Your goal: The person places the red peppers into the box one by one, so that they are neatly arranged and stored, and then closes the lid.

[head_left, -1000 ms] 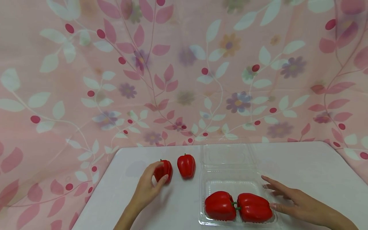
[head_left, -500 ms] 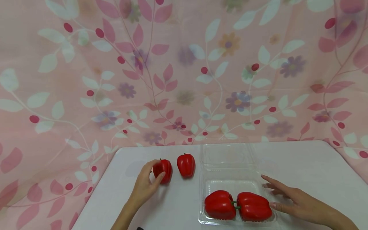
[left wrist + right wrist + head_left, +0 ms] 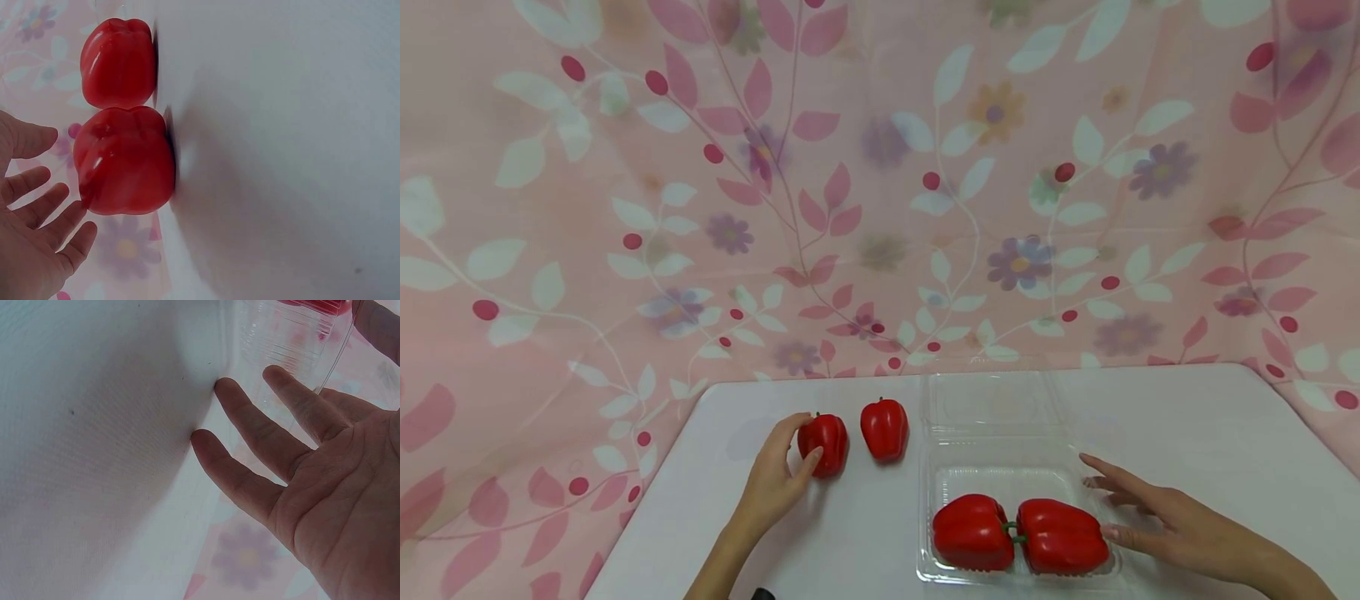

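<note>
My left hand [image 3: 777,469] is beside a red bell pepper [image 3: 823,446] that stands on the table, its fingers spread and loosely bent. In the left wrist view, thumb and index stand apart from this pepper [image 3: 125,162], while one fingertip overlaps its edge. A second bell pepper [image 3: 883,430] stands just to the right. Two more peppers lie stem to stem in a clear plastic clamshell box [image 3: 927,500]: a left pepper [image 3: 973,533] and a right pepper [image 3: 1062,537]. My right hand [image 3: 1180,521] is at the box's right side, fingers extended, two fingertips at the table.
The box's clear lid [image 3: 988,404] is folded back toward the table's far edge. A white table [image 3: 850,533] bears everything, and a pink floral cloth [image 3: 880,208] hangs behind it. A small black object [image 3: 763,594] shows at the bottom edge.
My left hand has drawn slightly left and back from the left pepper, so more of it shows. The peppers stay in place, and my right hand keeps its place by the box.
</note>
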Tool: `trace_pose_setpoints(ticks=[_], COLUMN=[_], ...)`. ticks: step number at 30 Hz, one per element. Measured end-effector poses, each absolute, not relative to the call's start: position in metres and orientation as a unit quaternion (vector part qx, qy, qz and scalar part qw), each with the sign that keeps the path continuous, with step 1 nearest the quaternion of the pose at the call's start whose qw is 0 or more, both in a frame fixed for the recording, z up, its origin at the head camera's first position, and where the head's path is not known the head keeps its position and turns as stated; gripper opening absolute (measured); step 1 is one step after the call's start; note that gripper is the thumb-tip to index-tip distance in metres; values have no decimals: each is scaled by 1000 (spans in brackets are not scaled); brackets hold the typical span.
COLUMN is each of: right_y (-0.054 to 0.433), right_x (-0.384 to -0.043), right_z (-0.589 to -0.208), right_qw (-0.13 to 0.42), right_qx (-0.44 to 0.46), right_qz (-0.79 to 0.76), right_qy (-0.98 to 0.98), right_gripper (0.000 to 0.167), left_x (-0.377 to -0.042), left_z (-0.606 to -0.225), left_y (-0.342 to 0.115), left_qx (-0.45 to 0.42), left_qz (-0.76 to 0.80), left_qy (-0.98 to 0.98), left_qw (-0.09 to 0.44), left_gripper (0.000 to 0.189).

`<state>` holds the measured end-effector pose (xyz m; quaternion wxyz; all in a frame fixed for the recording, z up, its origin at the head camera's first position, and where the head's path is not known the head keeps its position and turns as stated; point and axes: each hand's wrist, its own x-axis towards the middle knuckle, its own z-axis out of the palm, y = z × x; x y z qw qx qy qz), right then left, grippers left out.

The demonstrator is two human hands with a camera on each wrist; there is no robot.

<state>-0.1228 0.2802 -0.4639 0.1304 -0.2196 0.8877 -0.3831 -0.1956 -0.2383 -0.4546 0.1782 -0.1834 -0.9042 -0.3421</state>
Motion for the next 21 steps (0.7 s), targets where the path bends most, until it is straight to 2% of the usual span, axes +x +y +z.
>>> trace_pose_setpoints(ticks=[11,21], right_y=[282,280], right_x=[-124,-125], right_z=[-467,-466], right_qw=[140,141], right_qx=[-215,-215], right_qz=[-390,-394], right_qy=[884,882], right_gripper=[82,82], left_x=[-197,-199], left_z=[-458,-462], left_y=[-241,-244], left_qx=[-181,-173], left_qz=[-328,-332], left_qy=[-908,-911], left_qw=[186,173], left_gripper=[53,57])
